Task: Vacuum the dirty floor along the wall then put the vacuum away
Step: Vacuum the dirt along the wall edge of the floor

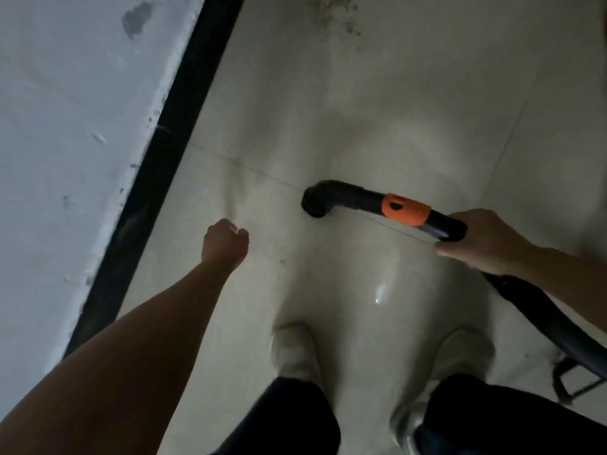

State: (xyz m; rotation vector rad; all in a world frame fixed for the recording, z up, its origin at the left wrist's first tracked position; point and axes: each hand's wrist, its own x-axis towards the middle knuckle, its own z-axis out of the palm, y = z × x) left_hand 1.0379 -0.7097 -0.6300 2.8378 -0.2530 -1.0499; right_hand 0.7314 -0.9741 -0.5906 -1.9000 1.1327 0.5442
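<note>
the vacuum pipe (361, 200), a black bent tube with an orange collar (406, 210), sits in the right hand (483, 244), whose fingers are wrapped round the rear end of it with the thumb laid along the underside. the elbow of the pipe juts forward and to the left of that hand and turns down toward the floor (361, 110); no nozzle or floor head can be made out below it. a dark hose (542, 316) runs back from under the same hand. the left hand (225, 243) hangs out to the left of the pipe's elbow, apart from it, fingers curled into a loose fist with nothing in it. a scatter of dark dirt (341, 18) lies well ahead of both hands, and a few specks sit along the black skirting (170, 133) at the foot of the wall (65, 126), out beyond the left hand. the tiles near the hands and round the pale shoes (295, 353) look clean and glossy. so i'd judge the vacuuming partly done at most: the patch ahead is not yet taken up, and putting the vacuum away has not begun. the collar bears a dark mark, too blurred to read; no brand or writing is legible anywhere.
</note>
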